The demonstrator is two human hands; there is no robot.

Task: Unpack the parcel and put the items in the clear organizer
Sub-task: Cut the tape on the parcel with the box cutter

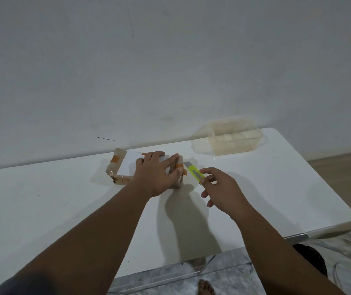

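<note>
- The taped brown parcel (123, 167) lies on the white worktop (63, 199), near its 12 o'clock edge by the wall.
- The left hand (157, 173) presses down on the parcel, fingers (170, 161) straight and spread.
- The right hand (219, 188), at 3 o'clock of the parcel, pinches a yellow-green cutter (194, 170) whose tip meets the parcel's end.
- The clear organizer (234, 146) stands at 2 o'clock, well apart.
</note>
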